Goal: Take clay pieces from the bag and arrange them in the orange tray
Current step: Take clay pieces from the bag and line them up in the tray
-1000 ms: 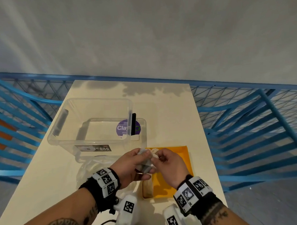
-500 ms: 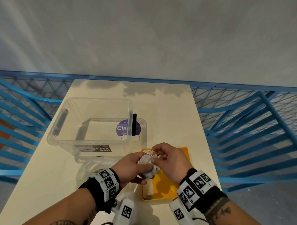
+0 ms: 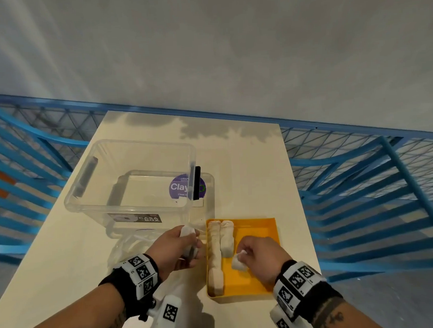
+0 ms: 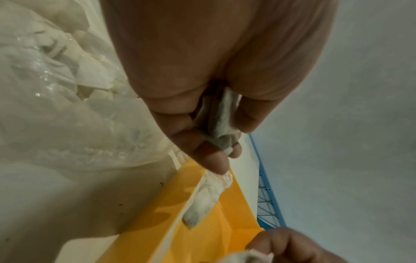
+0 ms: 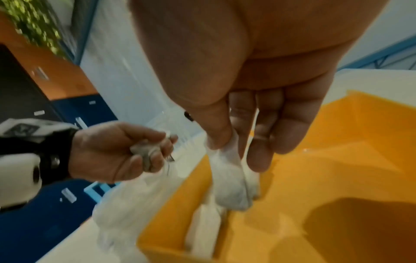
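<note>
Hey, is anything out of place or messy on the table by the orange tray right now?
Nothing spilled or damaged. The clay rows lie straight along the orange tray's left side. The right hand pinches a clay piece over the tray; the left hand grips another lump above the crumpled plastic bag.

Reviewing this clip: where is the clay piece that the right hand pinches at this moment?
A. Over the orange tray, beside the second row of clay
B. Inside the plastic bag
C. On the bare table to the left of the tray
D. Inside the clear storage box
A: the right hand pinches a clay piece over the orange tray, just right of the clay rows, while the left hand grips another piece outside the tray.
</note>
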